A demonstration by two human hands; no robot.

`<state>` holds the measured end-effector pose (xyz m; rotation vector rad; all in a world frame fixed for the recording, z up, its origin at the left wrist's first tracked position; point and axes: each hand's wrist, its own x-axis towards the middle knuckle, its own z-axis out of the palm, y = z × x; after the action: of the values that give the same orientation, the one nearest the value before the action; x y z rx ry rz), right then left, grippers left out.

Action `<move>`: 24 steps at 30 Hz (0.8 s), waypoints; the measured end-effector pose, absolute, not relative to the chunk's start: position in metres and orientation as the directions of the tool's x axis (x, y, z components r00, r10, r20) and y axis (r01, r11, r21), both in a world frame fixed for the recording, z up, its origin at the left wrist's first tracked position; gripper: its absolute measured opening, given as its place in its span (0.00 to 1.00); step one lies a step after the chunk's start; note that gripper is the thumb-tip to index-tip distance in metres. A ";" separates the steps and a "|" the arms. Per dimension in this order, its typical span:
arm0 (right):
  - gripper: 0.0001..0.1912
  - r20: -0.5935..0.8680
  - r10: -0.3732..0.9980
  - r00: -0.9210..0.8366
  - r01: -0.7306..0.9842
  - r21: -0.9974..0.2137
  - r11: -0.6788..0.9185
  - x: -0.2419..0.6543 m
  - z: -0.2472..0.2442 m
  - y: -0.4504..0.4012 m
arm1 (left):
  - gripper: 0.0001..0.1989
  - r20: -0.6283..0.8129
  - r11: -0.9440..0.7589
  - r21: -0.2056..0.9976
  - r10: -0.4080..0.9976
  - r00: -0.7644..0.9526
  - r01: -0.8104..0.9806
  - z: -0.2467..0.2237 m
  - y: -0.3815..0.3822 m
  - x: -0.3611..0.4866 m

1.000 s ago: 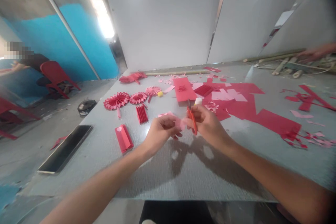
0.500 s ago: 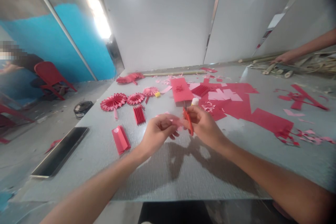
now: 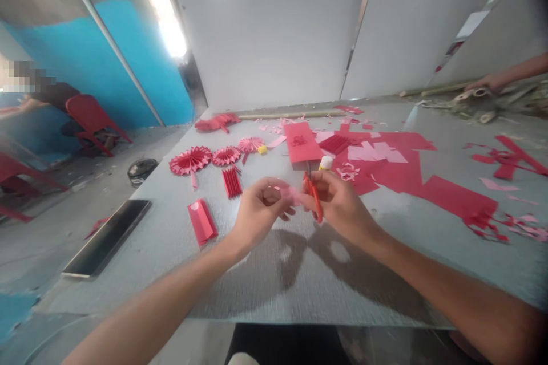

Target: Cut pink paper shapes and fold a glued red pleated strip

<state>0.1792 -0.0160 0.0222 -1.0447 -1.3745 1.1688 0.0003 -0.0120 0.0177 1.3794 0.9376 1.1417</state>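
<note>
A small piece of pink paper [image 3: 289,195] is held in the air above the table [image 3: 274,291], between the two hands. Its near part is pinched by the left hand [image 3: 261,208], with the fingers curled inward, and part of the piece is hidden by those fingers. A pair of orange-handled scissors [image 3: 314,197] is held in the right hand [image 3: 338,199], the grip pressed closed around the handles, and the paper is positioned just beside the scissors. Whether the paper lies between the blades cannot be determined. A white-capped glue stick [image 3: 325,162] is located just beyond the right hand, near a red sheet with a cut motif [image 3: 302,142]. Large red paper offcuts [image 3: 385,159] are spread to the right. To the left, a pleated paper rosette [image 3: 190,159], a pleated red strip [image 3: 232,182] and a folded red card [image 3: 201,221] are laid out. A co-worker's hand [image 3: 488,82] is seen at the far right, well apart from the person's own hands.
</note>
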 end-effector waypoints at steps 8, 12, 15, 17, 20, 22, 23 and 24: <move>0.17 0.129 0.989 -0.067 0.013 -0.991 0.131 0.183 0.016 -0.010 | 0.10 0.150 -0.137 0.989 0.934 0.324 -0.061 0.021 -0.014 0.000; 0.16 0.154 0.985 -0.080 0.018 -0.988 0.156 0.183 0.017 -0.011 | 0.08 0.163 -0.166 0.986 0.938 0.306 -0.016 0.019 -0.012 0.000; 0.16 0.173 0.979 -0.110 0.018 -0.984 0.176 0.181 0.019 -0.014 | 0.10 0.194 -0.193 0.981 0.962 0.193 -0.025 0.019 -0.010 -0.001; 0.16 0.181 0.972 -0.151 0.024 -0.982 0.186 0.179 0.020 -0.016 | 0.11 0.235 -0.231 0.972 0.963 0.129 -0.045 0.020 -0.009 -0.002; 0.15 0.180 0.962 -0.203 0.028 -0.981 0.190 0.176 0.019 -0.019 | 0.11 0.268 -0.263 0.962 0.960 0.074 -0.075 0.023 -0.009 -0.003; 0.15 0.169 0.959 -0.228 0.039 -0.982 0.182 0.175 0.017 -0.020 | 0.12 0.275 -0.270 0.959 0.960 0.048 -0.091 0.025 -0.010 -0.003; 0.15 0.164 0.957 -0.239 0.052 -0.982 0.181 0.174 0.016 -0.020 | 0.12 0.280 -0.275 0.956 0.959 0.035 -0.101 0.025 -0.010 -0.004; 0.15 0.161 0.955 -0.251 0.068 -0.981 0.183 0.174 0.015 -0.020 | 0.12 0.286 -0.282 0.953 0.958 0.023 -0.108 0.025 -0.010 -0.004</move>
<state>0.1740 -0.0204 0.0146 -1.0157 -1.5341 1.2080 -0.0039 -0.0101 0.0253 1.3538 0.9526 1.4349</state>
